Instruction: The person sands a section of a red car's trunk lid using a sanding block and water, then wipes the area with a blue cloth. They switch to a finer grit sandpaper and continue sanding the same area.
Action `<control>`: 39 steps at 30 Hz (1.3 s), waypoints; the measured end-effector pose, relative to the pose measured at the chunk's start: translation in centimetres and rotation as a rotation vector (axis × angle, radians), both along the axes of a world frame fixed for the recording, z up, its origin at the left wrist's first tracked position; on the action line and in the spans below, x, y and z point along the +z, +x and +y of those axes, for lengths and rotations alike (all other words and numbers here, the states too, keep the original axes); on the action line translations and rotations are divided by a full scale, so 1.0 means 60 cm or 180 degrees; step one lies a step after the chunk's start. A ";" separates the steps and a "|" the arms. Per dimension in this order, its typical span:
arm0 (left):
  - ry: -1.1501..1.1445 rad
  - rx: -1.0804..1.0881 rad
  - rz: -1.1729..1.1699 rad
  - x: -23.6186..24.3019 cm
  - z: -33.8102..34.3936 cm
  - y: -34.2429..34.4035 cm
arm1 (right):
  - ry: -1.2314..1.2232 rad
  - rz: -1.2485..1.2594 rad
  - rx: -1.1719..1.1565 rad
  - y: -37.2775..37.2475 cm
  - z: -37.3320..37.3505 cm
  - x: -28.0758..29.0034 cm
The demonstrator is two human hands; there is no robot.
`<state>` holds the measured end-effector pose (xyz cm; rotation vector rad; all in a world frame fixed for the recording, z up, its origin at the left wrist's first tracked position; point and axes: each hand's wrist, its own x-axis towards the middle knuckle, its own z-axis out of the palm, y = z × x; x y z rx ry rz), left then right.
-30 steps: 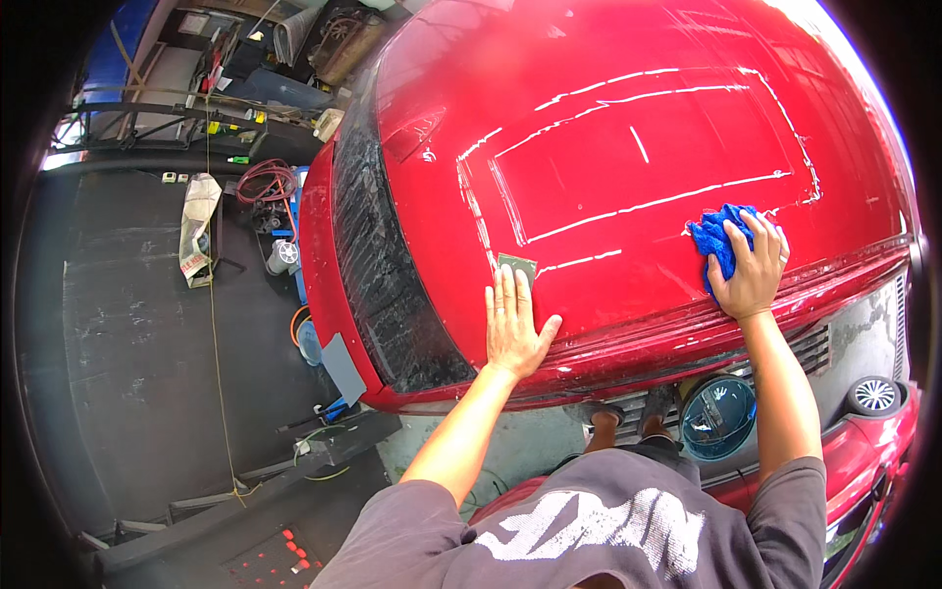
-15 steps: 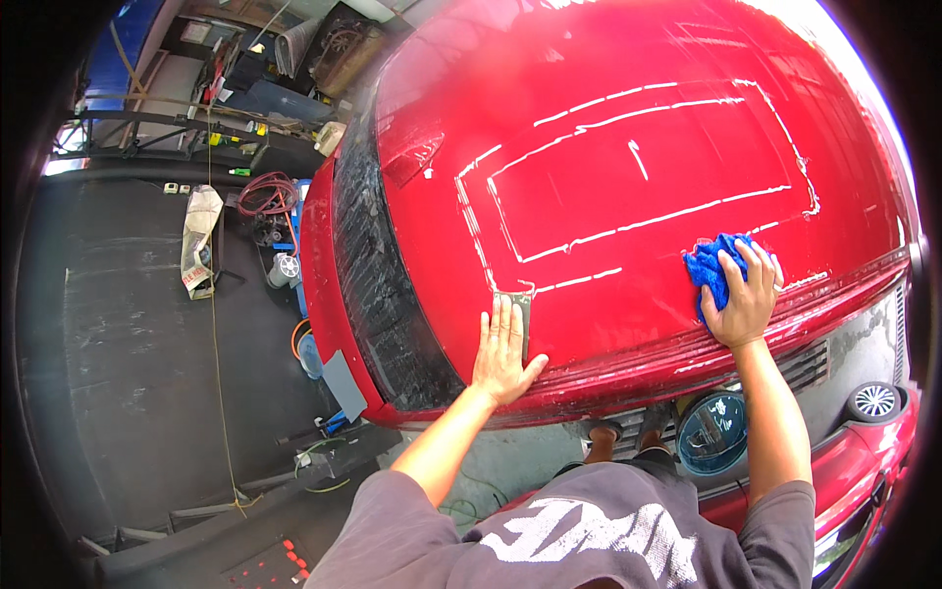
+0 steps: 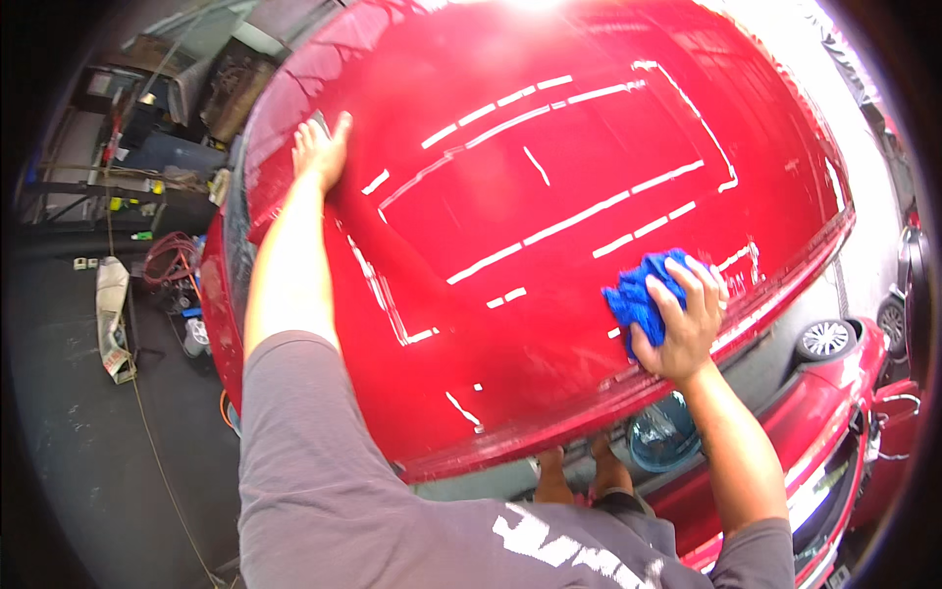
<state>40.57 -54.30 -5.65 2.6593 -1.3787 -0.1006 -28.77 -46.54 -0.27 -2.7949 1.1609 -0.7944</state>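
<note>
A wide red car roof (image 3: 549,344) spreads out before me, glossy and crossed by broken white lines that look like reflected lights. My left hand (image 3: 319,155) reaches to the far left of it, near the windscreen edge. Under its fingers a small bit of a grey sandpaper piece (image 3: 320,122) shows; the rest is covered. My right hand (image 3: 684,319) grips a crumpled blue cloth (image 3: 643,294), pressed on the roof close to its near edge at the right.
Below the roof's near edge stands a round bluish tub (image 3: 663,432) beside my feet. Another red car (image 3: 785,422) is close at the right. Hoses (image 3: 172,257) and a long beige bundle (image 3: 113,304) lie at the left, with shelving and clutter behind.
My left hand has moved from the roof's near edge to its far left. The right hand and blue cloth stay near the near edge. The view has shifted.
</note>
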 end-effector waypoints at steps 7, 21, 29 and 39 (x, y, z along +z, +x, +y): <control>-0.0109 -0.0538 -0.0006 0.069 0.449 -0.467 | -0.0069 -0.0041 0.0027 0.003 0.000 0.013; 0.0141 -0.0033 -0.0006 0.012 0.011 -0.031 | 0.0068 0.0052 -0.0036 -0.008 -0.001 -0.008; 0.0791 -0.0727 0.0472 0.084 0.654 -0.651 | -0.0053 -0.0052 0.0085 0.004 -0.001 0.016; -0.0294 -0.0491 0.0296 0.027 0.178 -0.130 | -0.0115 0.0021 0.0062 -0.003 0.003 -0.007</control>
